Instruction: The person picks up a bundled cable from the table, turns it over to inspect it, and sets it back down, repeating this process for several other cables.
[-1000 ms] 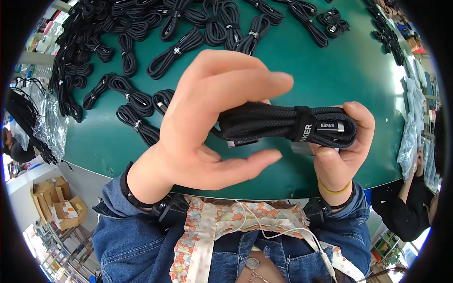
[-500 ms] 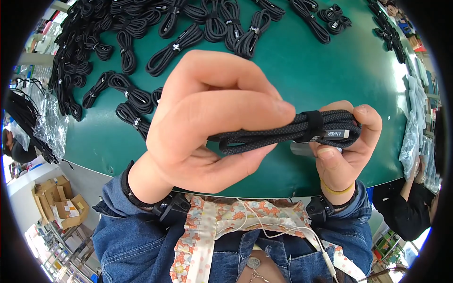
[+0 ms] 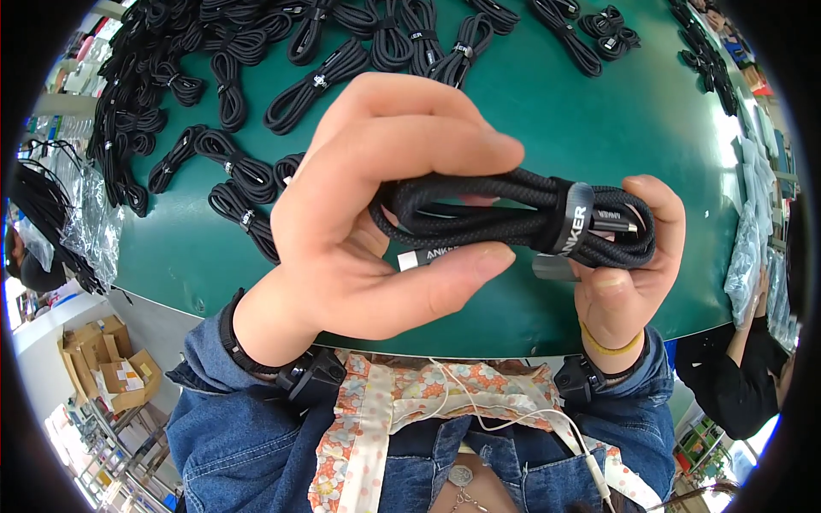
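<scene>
Both hands hold a coiled black braided cable (image 3: 492, 203) level above the table, one at each end. My left hand (image 3: 342, 214) has its fingers over the looped left end and its thumb along the lower side. My right hand (image 3: 641, 274) grips the right end between thumb and fingers. A black strap (image 3: 573, 224) with pale lettering wraps the coil near that end. Beside it shows a dark connector (image 3: 614, 224) with a metal tip. Another connector with a white end (image 3: 409, 260) peeks out by my left thumb. A grey, flat piece (image 3: 556, 268) under the coil is partly hidden.
Similar strapped cables (image 3: 235, 167) lie on the green table (image 3: 547, 128), heaped thickly at the far left. Clear plastic bags (image 3: 742, 239) line the right edge, where another person's dark sleeve (image 3: 727, 376) shows. Cardboard boxes (image 3: 107, 363) stand at lower left.
The cable coil has turned over, so its broad side and the strap's lettering face up. My left thumb and fingers have spread wider around its left end. My right hand has barely moved.
</scene>
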The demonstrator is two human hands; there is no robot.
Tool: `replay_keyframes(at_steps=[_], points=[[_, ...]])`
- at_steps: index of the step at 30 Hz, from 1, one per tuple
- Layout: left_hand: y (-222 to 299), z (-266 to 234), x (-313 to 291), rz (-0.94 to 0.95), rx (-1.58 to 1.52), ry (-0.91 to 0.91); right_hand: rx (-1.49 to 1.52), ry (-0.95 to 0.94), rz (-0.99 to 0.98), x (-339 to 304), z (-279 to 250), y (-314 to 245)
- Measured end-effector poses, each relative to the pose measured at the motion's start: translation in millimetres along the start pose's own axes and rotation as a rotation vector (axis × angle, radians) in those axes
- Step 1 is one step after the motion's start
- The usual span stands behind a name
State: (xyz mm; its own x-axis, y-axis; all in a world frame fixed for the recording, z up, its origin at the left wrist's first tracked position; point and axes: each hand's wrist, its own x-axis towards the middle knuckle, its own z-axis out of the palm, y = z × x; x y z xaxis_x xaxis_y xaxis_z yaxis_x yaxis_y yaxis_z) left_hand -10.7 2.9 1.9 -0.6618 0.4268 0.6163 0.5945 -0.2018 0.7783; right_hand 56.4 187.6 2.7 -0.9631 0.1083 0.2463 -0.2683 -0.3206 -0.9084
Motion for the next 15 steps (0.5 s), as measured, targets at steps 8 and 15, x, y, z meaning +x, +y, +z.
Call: replay_keyframes(at_steps=[8,15], points=[[-7.3,-0.7,-1.0,-0.069,-0.088,-0.046,-0.065,0.020,0.077,-1.2,-5.9,-2.4],[-6.1,5.2,-3.9,-0.210,-0.169,0.021,-0.029,0.067,0.120,0.6,0.0,-5.7]])
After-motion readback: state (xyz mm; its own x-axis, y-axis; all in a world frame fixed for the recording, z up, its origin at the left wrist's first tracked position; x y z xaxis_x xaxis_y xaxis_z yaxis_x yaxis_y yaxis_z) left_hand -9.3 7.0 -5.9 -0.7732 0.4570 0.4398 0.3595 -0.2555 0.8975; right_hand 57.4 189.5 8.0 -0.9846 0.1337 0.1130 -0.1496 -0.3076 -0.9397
